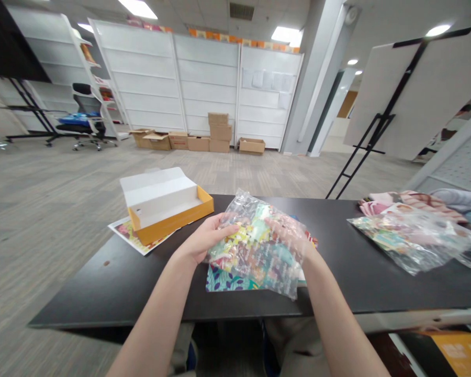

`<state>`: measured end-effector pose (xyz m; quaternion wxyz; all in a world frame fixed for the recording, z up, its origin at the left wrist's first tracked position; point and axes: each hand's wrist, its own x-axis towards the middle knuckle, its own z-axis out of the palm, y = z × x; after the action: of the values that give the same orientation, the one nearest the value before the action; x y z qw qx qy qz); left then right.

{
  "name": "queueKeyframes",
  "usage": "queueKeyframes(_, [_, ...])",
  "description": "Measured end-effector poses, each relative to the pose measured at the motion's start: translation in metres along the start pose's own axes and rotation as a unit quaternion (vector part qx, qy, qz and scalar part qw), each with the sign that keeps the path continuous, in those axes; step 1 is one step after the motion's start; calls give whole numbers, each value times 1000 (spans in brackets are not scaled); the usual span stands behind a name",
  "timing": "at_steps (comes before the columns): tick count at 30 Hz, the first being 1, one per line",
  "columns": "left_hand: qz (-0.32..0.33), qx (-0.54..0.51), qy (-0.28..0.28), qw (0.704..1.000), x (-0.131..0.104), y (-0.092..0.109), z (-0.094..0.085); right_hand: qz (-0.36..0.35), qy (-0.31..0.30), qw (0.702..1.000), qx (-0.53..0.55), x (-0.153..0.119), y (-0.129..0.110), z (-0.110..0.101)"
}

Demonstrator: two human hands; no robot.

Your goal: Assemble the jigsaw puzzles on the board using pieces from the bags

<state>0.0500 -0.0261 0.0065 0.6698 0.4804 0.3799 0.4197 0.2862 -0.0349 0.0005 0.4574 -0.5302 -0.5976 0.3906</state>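
A clear plastic bag [255, 262] with printed lettering holds colourful jigsaw puzzle pieces [251, 233] over the front of the table. My left hand [209, 236] grips the bag's left side, its thumb on top and the other fingers hidden underneath. Crinkled plastic covers my right hand [288, 234], which appears to be inside the bag. Its fingertips close against the pieces, blurred by the film. Beneath the bag lies a teal sheet with purple leaf shapes [230, 280], mostly covered.
An open yellow box with a white lid [168, 220] rests on a picture sheet [123, 230] at the black table's [133, 283] left. Another plastic bag of colourful pieces [412, 241] lies right, beside folded cloths [416, 201]. Cardboard boxes [220, 133] stand along the far shelves.
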Motion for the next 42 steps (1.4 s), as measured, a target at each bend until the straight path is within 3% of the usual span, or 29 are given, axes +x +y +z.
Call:
queueKeyframes(4, [28, -25, 56, 998, -3, 7, -19, 50, -30, 996, 63, 3, 1, -12])
queueKeyframes(8, [51, -90, 105, 989, -7, 15, -32, 98, -12, 989, 108, 4, 5, -35])
queueKeyframes(12, [81, -142, 145, 976, -8, 21, -38, 126, 23, 989, 73, 2, 8, -49])
queueKeyframes(14, [88, -169, 154, 970, -8, 23, -39, 134, 3, 990, 33, 2, 9, -46])
queueKeyframes(17, [102, -215, 173, 956, -8, 25, -38, 108, -41, 993, -19, 3, 10, -39])
queueKeyframes(23, [120, -273, 206, 932, -7, 27, -29, 73, -39, 992, -100, 6, 13, -28])
queueKeyframes(32, [40, -221, 130, 966, 1, 12, -10, -48, -82, 972, -215, -2, 6, 9])
queueKeyframes(38, [42, -187, 106, 976, 3, 9, -5, -117, -79, 965, -223, -1, 12, 4])
queueKeyframes(42, [42, -182, 115, 976, 3, 9, -7, -161, -27, 955, -246, -4, 2, -23])
